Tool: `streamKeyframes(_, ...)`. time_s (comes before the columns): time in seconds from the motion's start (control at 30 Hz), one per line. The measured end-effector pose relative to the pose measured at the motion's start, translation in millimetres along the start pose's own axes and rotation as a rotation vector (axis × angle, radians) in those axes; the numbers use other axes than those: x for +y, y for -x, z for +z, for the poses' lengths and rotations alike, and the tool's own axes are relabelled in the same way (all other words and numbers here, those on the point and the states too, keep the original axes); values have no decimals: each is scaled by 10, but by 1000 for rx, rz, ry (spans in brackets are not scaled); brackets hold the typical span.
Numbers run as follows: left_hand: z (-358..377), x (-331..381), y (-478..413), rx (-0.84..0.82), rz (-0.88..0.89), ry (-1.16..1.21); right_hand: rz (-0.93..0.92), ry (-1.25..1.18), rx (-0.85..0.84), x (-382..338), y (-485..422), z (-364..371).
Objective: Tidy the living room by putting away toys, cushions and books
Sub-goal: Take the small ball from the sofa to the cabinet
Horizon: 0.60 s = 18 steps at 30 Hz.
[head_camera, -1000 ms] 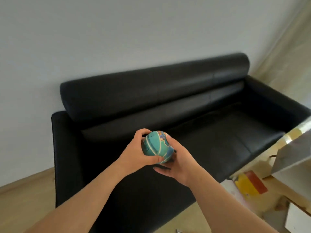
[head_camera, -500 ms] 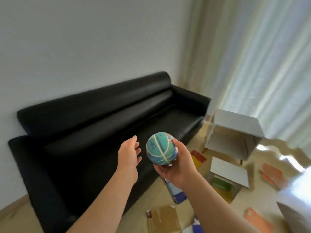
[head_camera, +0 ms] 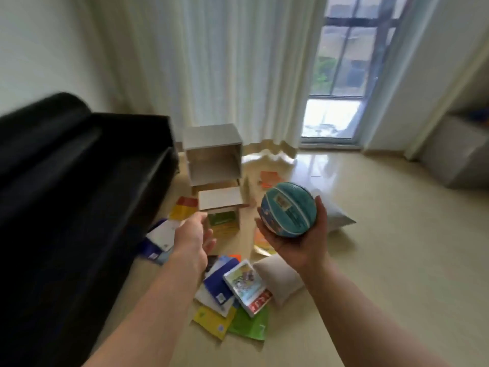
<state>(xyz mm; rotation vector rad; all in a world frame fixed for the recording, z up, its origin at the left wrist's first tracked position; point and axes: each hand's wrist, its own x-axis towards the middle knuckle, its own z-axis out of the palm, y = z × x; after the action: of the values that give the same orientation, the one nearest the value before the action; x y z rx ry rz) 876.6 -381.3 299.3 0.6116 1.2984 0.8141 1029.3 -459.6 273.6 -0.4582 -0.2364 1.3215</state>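
My right hand (head_camera: 299, 243) cups the teal ball (head_camera: 288, 209) from below, palm up, fingers and thumb curled round its lower half. The ball has pale seams and printed panels, one a small beige label, but the print is too blurred to read.

My left hand (head_camera: 191, 239) hangs just left of the right one, apart from the ball, fingers loose and holding nothing. Its fingertips are smeared by blur.

Under and between my hands, books lie scattered on the floor (head_camera: 383, 260). A picture book (head_camera: 244, 283) has a cartoon cover and a red corner with white lettering I cannot make out. A blue book (head_camera: 217, 284) and a yellow book (head_camera: 211, 320) each show a small code patch, and a green book (head_camera: 248, 325) lies beside them. A beige cushion (head_camera: 280, 276) touches the picture book below my right wrist, and a pale cushion (head_camera: 337, 215) lies just beyond my right hand.

Ahead of my left hand stands a white open-fronted box (head_camera: 211, 133). Left of it is the black sofa (head_camera: 66, 181).
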Motion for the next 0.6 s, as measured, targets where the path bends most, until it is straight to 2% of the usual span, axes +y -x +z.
streamKeyframes(0.07,598,-215,121,-73,-4,-26,-107,-35,39,-595,237,-218)
streamKeyframes(0.17,1619,-604,333,-205,-40,-40,-257,-89,190,-1518,593,-654)
streamKeyframes(0.27,2620,-985,587,-348,-132,-22,-354,-133,308,-2438,912,-1114)
streamKeyframes(0.4,3825,-1466,935,-513,-254,-26,-490,-229,376,-3500,1297,-1582)
streamKeyframes(0.6,5253,-1928,1094,-571,-326,-106,-649,-332,448,-4667,1459,-2232)
